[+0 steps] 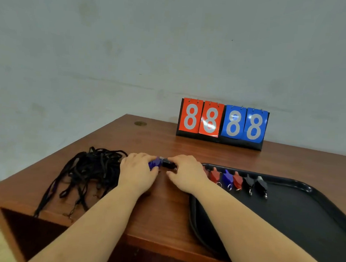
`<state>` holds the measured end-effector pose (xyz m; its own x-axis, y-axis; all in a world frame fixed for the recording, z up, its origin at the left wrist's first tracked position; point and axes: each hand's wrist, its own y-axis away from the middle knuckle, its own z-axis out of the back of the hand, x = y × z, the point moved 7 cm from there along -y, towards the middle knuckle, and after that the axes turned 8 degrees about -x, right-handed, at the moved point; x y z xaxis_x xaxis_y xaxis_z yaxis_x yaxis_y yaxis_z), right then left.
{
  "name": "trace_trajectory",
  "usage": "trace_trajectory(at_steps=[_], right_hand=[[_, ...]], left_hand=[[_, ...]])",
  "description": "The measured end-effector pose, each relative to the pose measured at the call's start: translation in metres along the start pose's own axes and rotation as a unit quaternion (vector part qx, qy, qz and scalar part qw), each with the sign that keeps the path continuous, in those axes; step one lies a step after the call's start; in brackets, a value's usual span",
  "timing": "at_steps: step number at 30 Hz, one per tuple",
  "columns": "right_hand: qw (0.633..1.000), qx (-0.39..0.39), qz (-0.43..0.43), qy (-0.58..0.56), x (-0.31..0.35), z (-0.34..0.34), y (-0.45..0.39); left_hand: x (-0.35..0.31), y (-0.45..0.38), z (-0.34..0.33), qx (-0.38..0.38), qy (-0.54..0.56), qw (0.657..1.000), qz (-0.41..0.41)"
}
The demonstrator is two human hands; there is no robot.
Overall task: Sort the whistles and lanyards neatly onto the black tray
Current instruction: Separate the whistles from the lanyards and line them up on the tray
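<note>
Mid-desk [163, 201], just left of the tray's [284, 218] far left corner, both hands meet. The left hand [138, 172] closes its fingers on a blue whistle [154, 164]; the right hand [187, 172] pinches a black whistle [169, 164]. The two lie end to end, long axes running left–right. The row of whistles [238, 180] along the tray's far edge lies to the right — nearer the right hand. The lanyards [88, 170] sit tangled by the desk's left edge.

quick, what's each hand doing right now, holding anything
Left hand: fingers closed on the blue whistle.
Right hand: fingers on the black whistle, apparently gripping it.
</note>
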<state>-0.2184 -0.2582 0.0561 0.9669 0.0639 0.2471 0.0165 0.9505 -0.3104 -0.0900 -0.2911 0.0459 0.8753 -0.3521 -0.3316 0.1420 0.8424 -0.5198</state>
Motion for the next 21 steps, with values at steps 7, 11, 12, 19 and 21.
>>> trace_trajectory(at_steps=[7,11,12,19,21], right_hand=[[0.997,-0.048,0.037,0.043,0.002,0.010,0.008],[0.997,-0.077,0.008,0.005,-0.006,0.020,0.011],[0.998,-0.070,0.003,0.008,-0.007,0.019,0.011],[0.999,-0.027,-0.026,-0.002,-0.016,0.008,0.012],[0.999,-0.017,-0.036,-0.013,-0.018,0.007,0.012]], left_hand=[[-0.007,0.004,0.006,-0.010,0.022,1.000,-0.020],[-0.007,0.007,0.011,-0.014,0.046,0.999,-0.004],[-0.008,0.008,0.010,-0.007,0.040,0.999,-0.001],[-0.007,0.012,0.007,0.015,0.001,1.000,0.014],[-0.006,0.013,0.007,0.016,-0.001,1.000,0.023]])
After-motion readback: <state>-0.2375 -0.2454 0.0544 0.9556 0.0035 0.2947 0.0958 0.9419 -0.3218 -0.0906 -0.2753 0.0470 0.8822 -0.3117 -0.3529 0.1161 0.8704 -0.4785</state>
